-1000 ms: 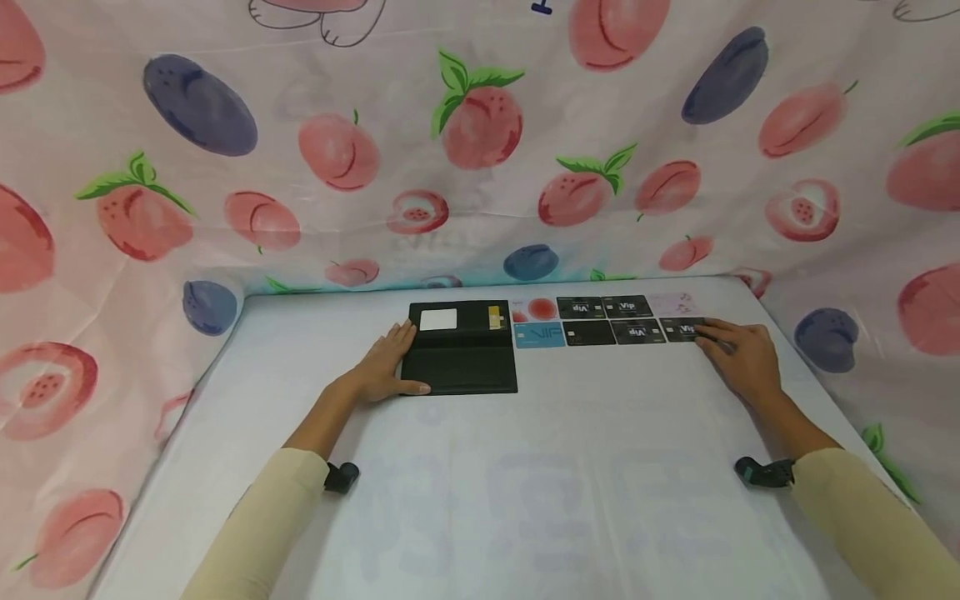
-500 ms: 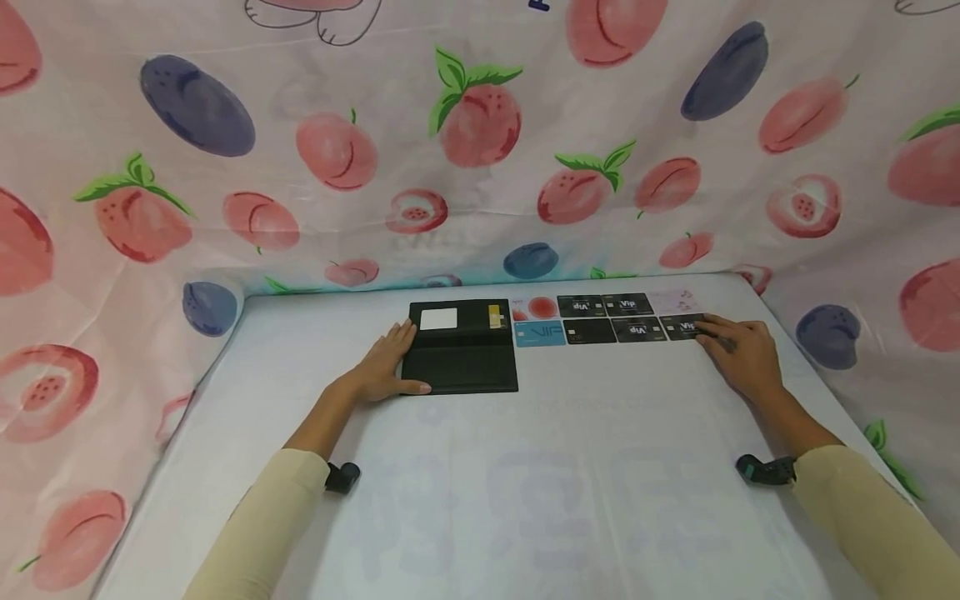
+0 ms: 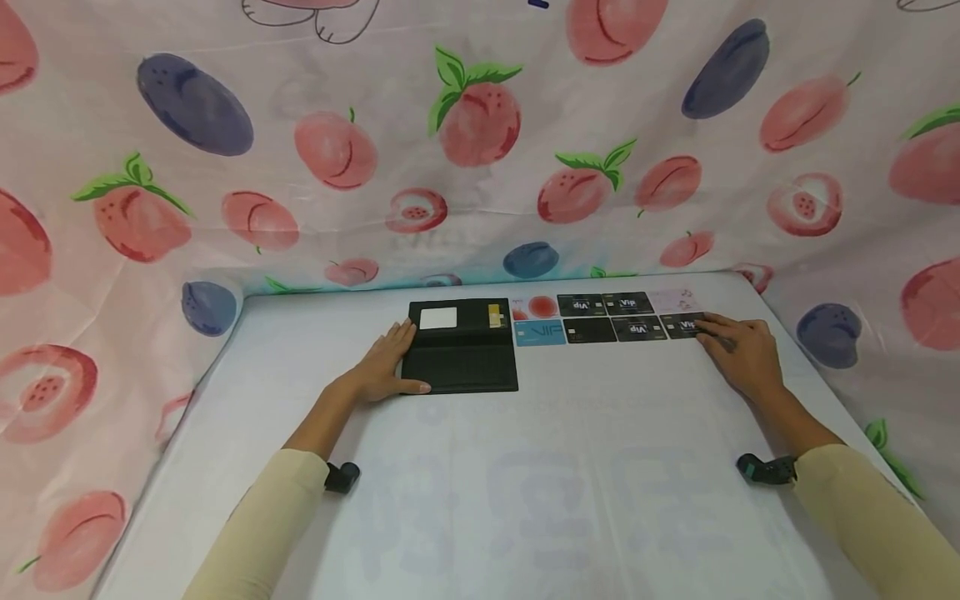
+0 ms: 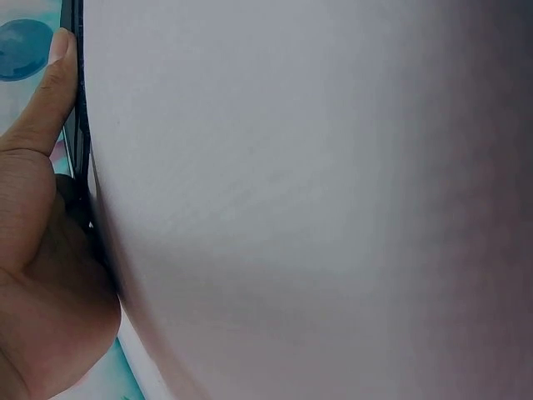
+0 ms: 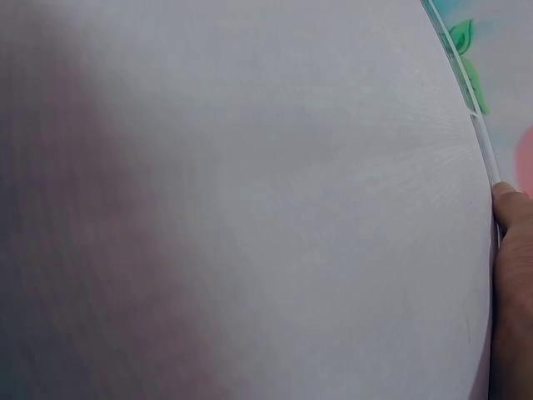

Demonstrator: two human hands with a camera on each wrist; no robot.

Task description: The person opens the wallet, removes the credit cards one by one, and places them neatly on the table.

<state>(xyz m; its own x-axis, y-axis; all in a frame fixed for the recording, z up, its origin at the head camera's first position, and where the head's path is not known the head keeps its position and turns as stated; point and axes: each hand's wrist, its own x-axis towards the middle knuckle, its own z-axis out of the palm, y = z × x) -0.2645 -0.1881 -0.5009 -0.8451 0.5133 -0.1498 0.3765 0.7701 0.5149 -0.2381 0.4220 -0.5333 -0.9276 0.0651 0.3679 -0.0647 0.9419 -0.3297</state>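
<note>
A black wallet (image 3: pixel 459 365) lies unfolded on the table, with a white card (image 3: pixel 438 318) and a gold-coloured card (image 3: pixel 495 316) showing in its upper half. My left hand (image 3: pixel 378 367) rests along the wallet's left edge, fingers spread upward and thumb on the lower corner. To the wallet's right, several cards lie flat in two rows. At the right end of the lower row, my right hand (image 3: pixel 742 354) holds a black Vip card (image 3: pixel 681 326) between forefinger and thumb, its right end covered. In the right wrist view, only part of the right hand (image 5: pixel 512 250) shows.
The upper row includes a card with red fruit (image 3: pixel 534 308) and a pale pink card (image 3: pixel 671 301); a blue VIP card (image 3: pixel 539 332) begins the lower one. Behind the white table (image 3: pixel 450 500) hangs a fruit-patterned cloth (image 3: pixel 480 192). Dark wrist cameras hang under both sleeves.
Both hands, the wallet and the cards hold nearly the same places. The view has shifted only very slightly.
</note>
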